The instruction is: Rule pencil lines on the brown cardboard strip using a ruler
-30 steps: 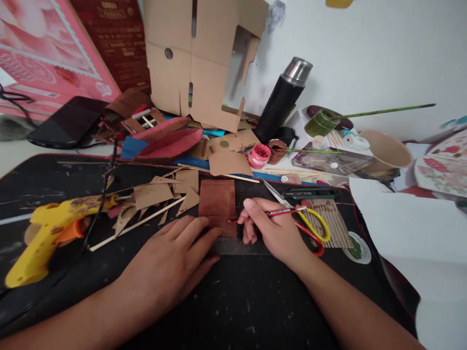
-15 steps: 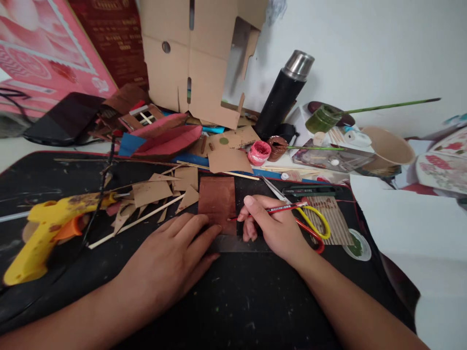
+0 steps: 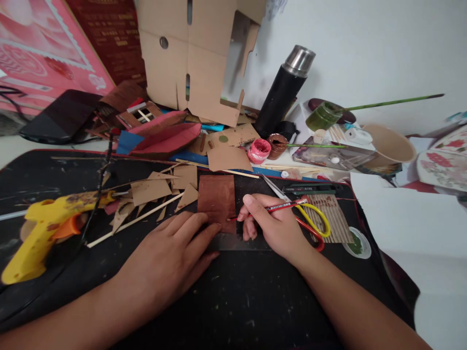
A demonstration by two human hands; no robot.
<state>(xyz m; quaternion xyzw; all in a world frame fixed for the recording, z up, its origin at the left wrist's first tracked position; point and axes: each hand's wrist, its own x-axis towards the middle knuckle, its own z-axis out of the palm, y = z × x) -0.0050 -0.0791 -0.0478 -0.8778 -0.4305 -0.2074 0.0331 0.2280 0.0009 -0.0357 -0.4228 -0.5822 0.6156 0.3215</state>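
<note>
A piece of brown-painted cardboard [image 3: 216, 197] lies flat in the middle of the black mat. My left hand [image 3: 175, 253] rests palm down, fingers stretched over the cardboard's lower edge and the clear ruler [image 3: 242, 243] there. Pinched in my right hand [image 3: 270, 223] is a slim red pencil [image 3: 282, 206], slanting down to the left, its tip at the cardboard's lower right. Just right of that hand are scissors [image 3: 323, 221] with yellow and red handles, their blades pointing up and left; the hand partly hides them.
At left lies a yellow glue gun [image 3: 51, 218], with cardboard scraps [image 3: 150, 190] and a stick beside it. A green-black cutter [image 3: 310, 188] and corrugated card [image 3: 333, 218] lie right. Behind stand paint jars [image 3: 259, 150] and a black thermos [image 3: 282, 95].
The view has shifted very slightly. Both hands, the pencil and the brown cardboard keep almost the same positions.
</note>
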